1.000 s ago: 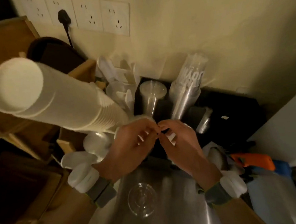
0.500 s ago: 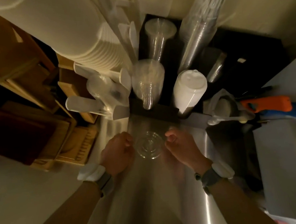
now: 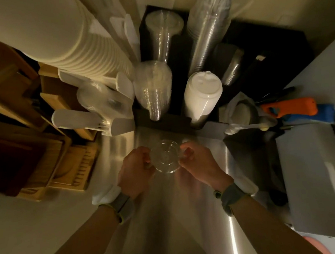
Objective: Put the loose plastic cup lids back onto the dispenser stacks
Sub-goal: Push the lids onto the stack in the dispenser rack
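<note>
A clear plastic cup lid (image 3: 165, 156) lies over the steel counter (image 3: 172, 219), between my two hands. My left hand (image 3: 136, 171) pinches its left rim and my right hand (image 3: 199, 162) pinches its right rim. Just beyond stands the black dispenser (image 3: 176, 43). It holds a stack of clear dome lids (image 3: 154, 87), a stack of white lids (image 3: 201, 94), a thin stack of clear flat lids (image 3: 163, 32) and a tall column of clear cups (image 3: 209, 23).
A big stack of white paper cups (image 3: 55, 35) leans in at the upper left above a white holder with clear lids (image 3: 99, 101). Wooden trays (image 3: 40, 144) sit at the left. An orange and blue tool (image 3: 297, 109) and a grey box (image 3: 311, 184) lie at the right.
My hands came down from the dispenser stacks to the counter and closed on the clear lid from both sides. The view tilted downward.
</note>
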Tool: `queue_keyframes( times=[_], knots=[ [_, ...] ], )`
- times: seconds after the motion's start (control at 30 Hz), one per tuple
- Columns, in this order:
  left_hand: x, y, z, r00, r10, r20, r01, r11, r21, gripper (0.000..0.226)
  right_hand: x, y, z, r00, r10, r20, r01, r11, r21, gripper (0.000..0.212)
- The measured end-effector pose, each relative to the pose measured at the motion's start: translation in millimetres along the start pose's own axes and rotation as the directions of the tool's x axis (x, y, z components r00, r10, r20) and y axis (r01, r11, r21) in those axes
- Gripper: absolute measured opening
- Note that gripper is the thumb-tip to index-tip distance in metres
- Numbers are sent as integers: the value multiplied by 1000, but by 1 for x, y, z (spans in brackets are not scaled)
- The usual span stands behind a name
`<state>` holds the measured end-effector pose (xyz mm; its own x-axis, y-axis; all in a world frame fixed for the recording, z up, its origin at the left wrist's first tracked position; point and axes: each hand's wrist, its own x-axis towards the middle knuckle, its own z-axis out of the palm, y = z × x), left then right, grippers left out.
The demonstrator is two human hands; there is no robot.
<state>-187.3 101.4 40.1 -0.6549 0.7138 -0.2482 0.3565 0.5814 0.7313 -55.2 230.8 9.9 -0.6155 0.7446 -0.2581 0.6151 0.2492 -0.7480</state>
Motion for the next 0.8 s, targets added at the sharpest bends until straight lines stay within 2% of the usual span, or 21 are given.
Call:
queue_keyframes(
  times=[0.13, 0.33, 0.43, 0.57, 0.8],
  knots=[
    [-1, 15, -16, 988, 144, -57, -148, 985, -91, 40, -6, -28, -30, 993, -98, -71, 102, 993, 56, 35],
    [1, 48, -45, 925, 311, -218, -345, 928, -142, 43, 1, -65, -73, 990, -89, -106, 110, 969, 220, 41],
    [5, 63, -53, 918, 279, -283, -334, 927, -170, 41, 8, -88, -87, 968, -181, -173, 211, 961, 176, 39],
    [17, 80, -53, 932, 154, -327, -237, 943, -233, 40, 25, -115, -92, 931, -265, -251, 302, 945, 125, 37],
    [39, 92, -49, 897, 160, -412, -222, 969, -108, 49, 62, -140, -80, 906, -343, -246, 375, 922, 93, 35]
  ],
)
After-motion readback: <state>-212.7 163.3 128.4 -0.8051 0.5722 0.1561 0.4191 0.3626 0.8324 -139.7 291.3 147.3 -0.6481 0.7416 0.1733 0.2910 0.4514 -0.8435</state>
